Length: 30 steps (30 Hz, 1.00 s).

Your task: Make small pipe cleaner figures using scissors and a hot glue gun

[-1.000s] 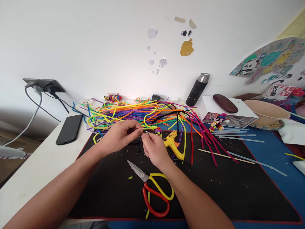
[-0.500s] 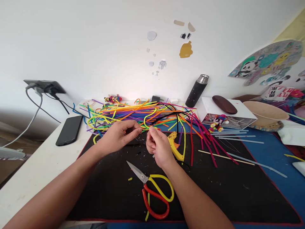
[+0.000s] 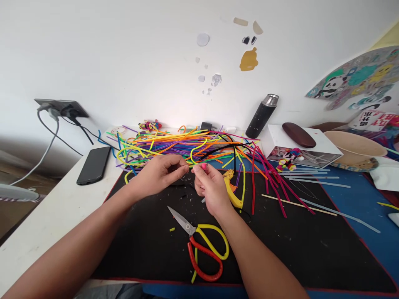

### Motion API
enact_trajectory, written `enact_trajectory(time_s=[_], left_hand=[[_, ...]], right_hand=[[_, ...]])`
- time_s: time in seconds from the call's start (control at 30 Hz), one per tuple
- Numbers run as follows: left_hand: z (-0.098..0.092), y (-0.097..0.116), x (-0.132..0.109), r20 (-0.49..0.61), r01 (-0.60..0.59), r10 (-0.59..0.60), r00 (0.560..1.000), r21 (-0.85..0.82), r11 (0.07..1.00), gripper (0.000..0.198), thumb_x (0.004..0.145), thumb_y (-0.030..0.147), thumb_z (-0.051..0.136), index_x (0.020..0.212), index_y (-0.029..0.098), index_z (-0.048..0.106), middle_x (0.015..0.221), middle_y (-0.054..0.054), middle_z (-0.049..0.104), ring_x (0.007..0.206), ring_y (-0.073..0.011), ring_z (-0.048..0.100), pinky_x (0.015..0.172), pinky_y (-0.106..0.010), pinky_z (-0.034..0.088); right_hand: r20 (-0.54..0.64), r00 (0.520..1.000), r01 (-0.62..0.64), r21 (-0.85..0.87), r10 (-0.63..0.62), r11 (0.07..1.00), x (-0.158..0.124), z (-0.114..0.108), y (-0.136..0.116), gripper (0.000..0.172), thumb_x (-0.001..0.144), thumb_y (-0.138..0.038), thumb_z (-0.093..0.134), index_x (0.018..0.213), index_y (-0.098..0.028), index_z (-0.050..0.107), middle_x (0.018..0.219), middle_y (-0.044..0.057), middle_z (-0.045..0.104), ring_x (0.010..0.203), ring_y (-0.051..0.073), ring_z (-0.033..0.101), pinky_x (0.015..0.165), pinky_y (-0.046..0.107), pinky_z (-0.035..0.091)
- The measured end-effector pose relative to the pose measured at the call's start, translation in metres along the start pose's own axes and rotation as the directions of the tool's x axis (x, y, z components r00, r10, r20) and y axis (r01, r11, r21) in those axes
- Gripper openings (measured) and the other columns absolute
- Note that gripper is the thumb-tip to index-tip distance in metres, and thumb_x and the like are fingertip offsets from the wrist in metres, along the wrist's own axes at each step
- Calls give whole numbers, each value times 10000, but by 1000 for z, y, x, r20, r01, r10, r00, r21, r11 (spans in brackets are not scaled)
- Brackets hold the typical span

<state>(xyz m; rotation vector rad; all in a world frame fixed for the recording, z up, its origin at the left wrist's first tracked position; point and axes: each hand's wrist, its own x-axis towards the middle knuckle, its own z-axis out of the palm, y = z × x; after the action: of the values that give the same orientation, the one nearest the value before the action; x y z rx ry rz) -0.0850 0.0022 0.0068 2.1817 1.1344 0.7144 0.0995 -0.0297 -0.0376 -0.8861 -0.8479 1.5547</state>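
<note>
Thumb and forefinger of my left hand (image 3: 159, 173) are pinched together just above the black mat (image 3: 268, 249); whatever lies between the tips is too small to make out. Close beside it, my right hand (image 3: 212, 187) is closed with its fingers curled, gripping a yellow-green pipe cleaner (image 3: 192, 155) that curves up from the fingertips. A small pink piece (image 3: 204, 166) shows at that thumb. Scissors (image 3: 188, 227) with one red and one yellow handle lie partly open nearer me. A yellow glue gun (image 3: 233, 193) rests right of my right hand, partly hidden by it.
Many coloured pipe cleaners (image 3: 174, 145) are heaped along the wall. A phone (image 3: 93, 165) lies left. Towards the back right stand a black flask (image 3: 262, 116), a white box (image 3: 324, 145) and a bowl (image 3: 352, 145). Glue sticks (image 3: 318, 179) and a wooden stick (image 3: 299, 204) lie right.
The hands stay close together; the small pink piece now shows at my right thumb. The whole view has shifted slightly, while the scissors and other things on the mat keep their places.
</note>
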Motion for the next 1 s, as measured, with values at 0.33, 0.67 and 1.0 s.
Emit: enact_trajectory(time_s=[0.33,0.67,1.0], left_hand=[[0,2,1,12,10,-10,1000,-34,999,366,1040,454,538,819,178,630,725,20,551,659,-127,481,612,-236,375],[1,3,4,57,126,-113,992,-336,933,430,1002,565,610,825,174,641,685,25,552,626,-124,488,581,-235,390],[10,-2,8,125,236,-201,971,-604,761,446,799,557,867,876,172,654,679,44,565,569,-97,495,529,-225,402]], right_hand=[[2,1000,-2,-14,2,1000,0,0,1,369,819,-491,817,794,-213,577,537,-128,322,429,48,234,411,207,173],[32,999,-29,-13,29,999,0,2,4,369,817,-485,812,810,-225,550,538,-133,307,431,51,211,406,202,163],[15,1000,-7,-11,8,1000,0,-1,6,412,811,-549,825,831,-218,581,555,-124,318,440,53,231,406,197,178]])
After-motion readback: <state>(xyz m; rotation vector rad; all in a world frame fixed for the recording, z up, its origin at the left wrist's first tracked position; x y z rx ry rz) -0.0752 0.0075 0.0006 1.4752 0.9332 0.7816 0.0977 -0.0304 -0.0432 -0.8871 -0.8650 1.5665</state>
